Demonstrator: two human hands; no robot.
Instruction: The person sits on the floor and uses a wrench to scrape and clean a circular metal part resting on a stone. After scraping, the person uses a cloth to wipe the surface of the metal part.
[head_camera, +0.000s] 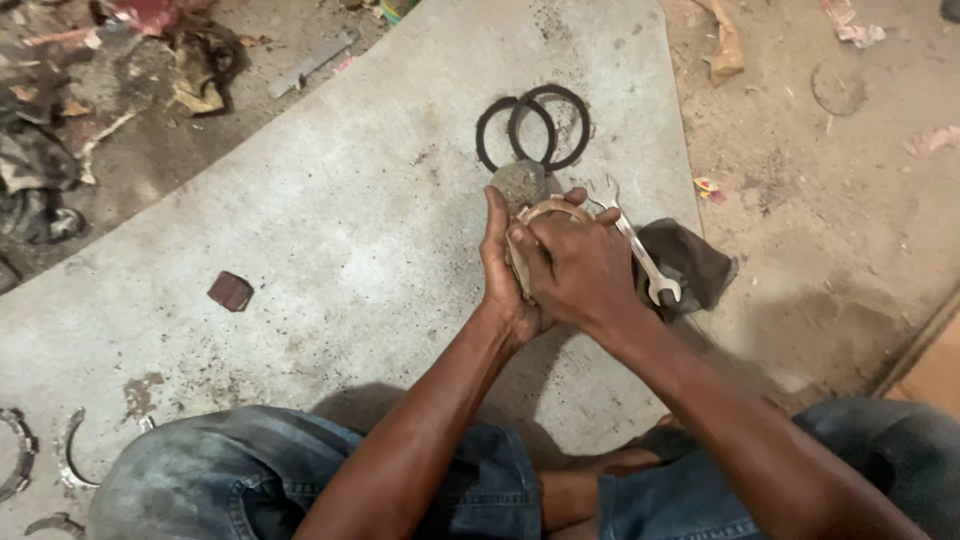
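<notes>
Far left floor: curved metal ring pieces lie at the edge of the concrete slab, near the person's denim-clad knee.
Left of centre: a small dark reddish block sits alone on the slab, well apart from the hands.
Left hand: closed around the side of a pale worn ring, thumb pointing up along a grey stone-like lump that shows just above the fingers.
Held thing: the pale ring is gripped between both hands, above the slab, just below two dark rings.
Dark rings: two thin black hoops overlap each other, flat on the slab, just beyond the hands.
Right hand: wrapped over the pale ring from the other side, knuckles up, fingers curled shut on it.
Right of the hands: an open-ended spanner lies partly on a dark cloth, just beside the right hand.
Far right: bare dirt floor with scraps.
</notes>
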